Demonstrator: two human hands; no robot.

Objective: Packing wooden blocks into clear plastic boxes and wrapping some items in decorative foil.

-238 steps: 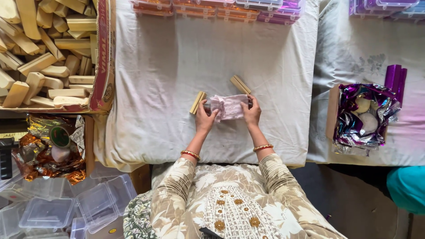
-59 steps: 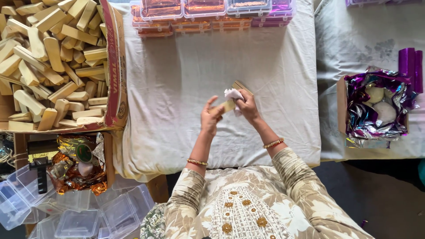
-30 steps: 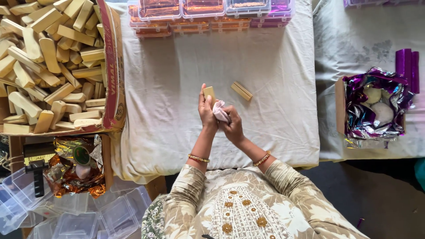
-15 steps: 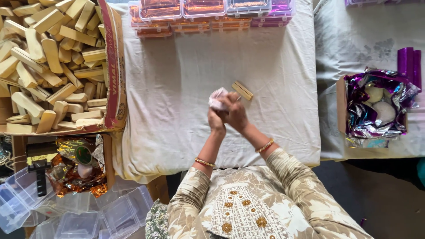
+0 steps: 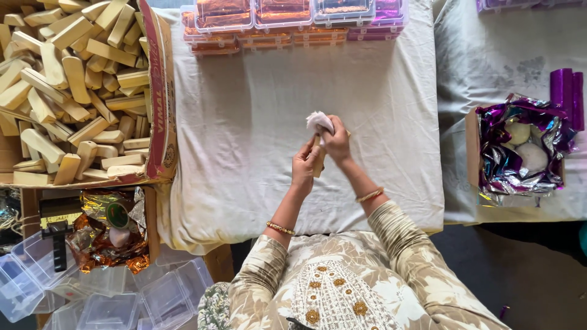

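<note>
Your left hand [image 5: 304,164] and right hand [image 5: 335,140] were up together over the middle of the worktop [image 5: 244,122], which was covered with a white cloth. Right hand fingers were clamped on a crumpled pale wrapper [image 5: 318,121] bunched at the top end of a tan bar [image 5: 320,164]; left hand was closed around the bar's lower part, so most of the bar was hidden. Bar stood roughly upright, lifted off the cloth as far as the view showed. Bangles on both your wrists, patterned sleeves. To your left, a cardboard box [image 5: 160,91] heaped with loose tan bars [image 5: 67,79]. Along the far edge of the worktop, a row of clear lidded containers [image 5: 287,15] with orange and purple foil inside. To your right, well apart, another box lined with purple foil [image 5: 520,153] holding pale round pieces, purple rolls [image 5: 567,91] just beside it. Down at lower left, empty clear plastic containers [image 5: 110,293] and crumpled gold foil [image 5: 104,238]
</note>
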